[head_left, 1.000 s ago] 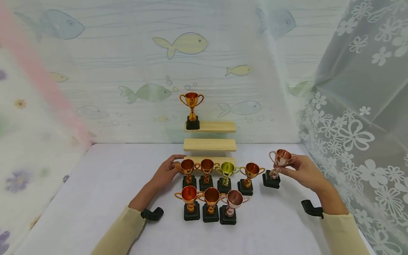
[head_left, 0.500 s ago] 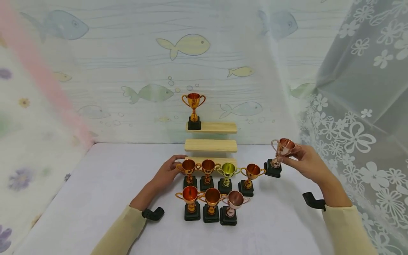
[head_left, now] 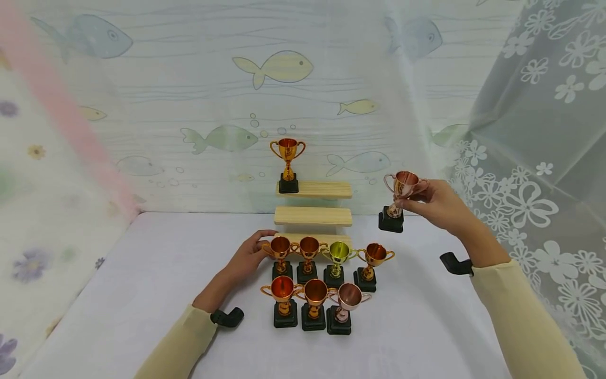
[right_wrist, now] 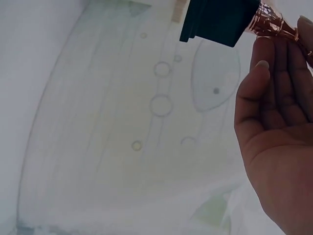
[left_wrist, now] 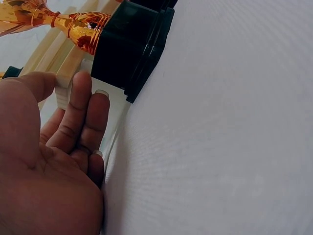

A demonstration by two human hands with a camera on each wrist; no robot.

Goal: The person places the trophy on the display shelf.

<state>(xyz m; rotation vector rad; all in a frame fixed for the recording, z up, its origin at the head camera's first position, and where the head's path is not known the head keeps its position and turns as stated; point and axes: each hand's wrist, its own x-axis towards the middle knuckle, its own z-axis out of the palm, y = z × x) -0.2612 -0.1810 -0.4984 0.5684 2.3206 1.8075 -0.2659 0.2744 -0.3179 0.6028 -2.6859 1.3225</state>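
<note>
My right hand (head_left: pixel 437 208) holds a rose-gold trophy cup (head_left: pixel 404 185) by its stem and lower bowl, raised off the table to the right of the stepped wooden stand (head_left: pixel 312 216). Its black base (right_wrist: pixel 220 22) hangs slightly tilted in the right wrist view. My left hand (head_left: pixel 247 257) grips the left end of the stand's lowest step, thumb (left_wrist: pixel 41 84) on one side and fingers on the other. A gold trophy (head_left: pixel 287 151) stands at the left end of the top step. Trophies in front partly hide the lowest step.
Several trophies stand in two rows before the stand: a back row with a yellow-gold trophy (head_left: pixel 339 253) and a front row with a pinkish trophy (head_left: pixel 350 297). A fish-patterned curtain (head_left: pixel 208 95) hangs behind the white table (head_left: pixel 165 273); a lace curtain (head_left: pixel 535 158) borders the right.
My right hand has lifted the rose-gold trophy up and away from the table, then slightly left toward the stand. My left hand keeps its place on the lowest step.
</note>
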